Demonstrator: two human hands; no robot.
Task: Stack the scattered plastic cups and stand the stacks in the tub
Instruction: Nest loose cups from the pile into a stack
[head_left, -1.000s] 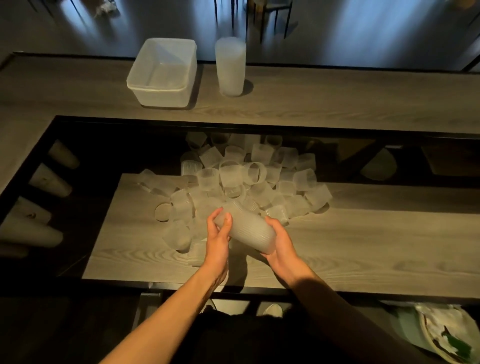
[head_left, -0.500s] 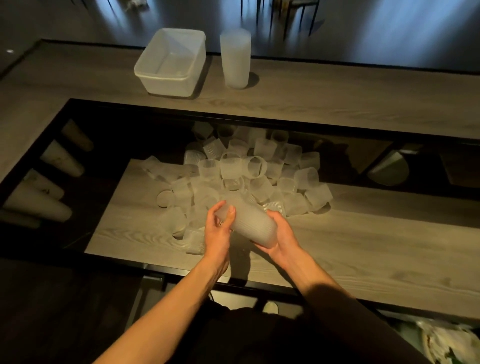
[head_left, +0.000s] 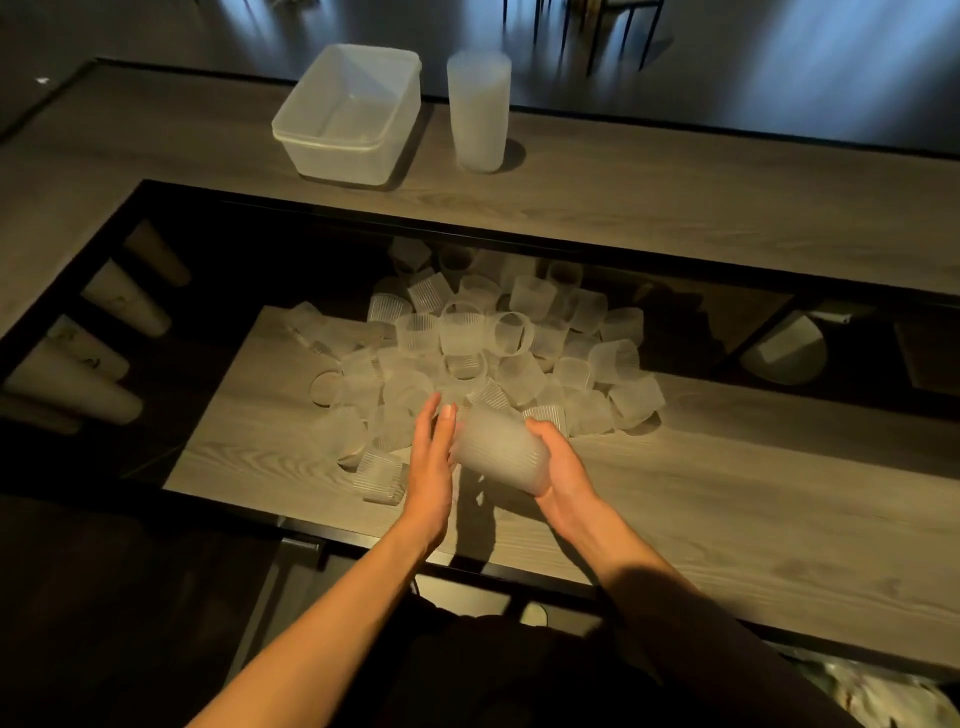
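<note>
The right hand (head_left: 558, 470) is wrapped around a short stack (head_left: 500, 453) of ribbed frosted cups, thumb on top and fingers beneath; the stack lies tilted, its long axis running from upper left to lower right, one end toward the pile and the other toward the right wrist; which end is the mouth cannot be told. The left hand (head_left: 431, 470) is open with fingers straight, its fingertips against the stack's upper-left end, gripping nothing. Just beyond both hands the pile (head_left: 483, 358) of loose cups lies on the table (head_left: 727, 499), cups pointing every way. On the far ledge (head_left: 675, 208) the tub (head_left: 349, 117) sits empty; a taller stack (head_left: 478, 111) stands upright just to its right.
</note>
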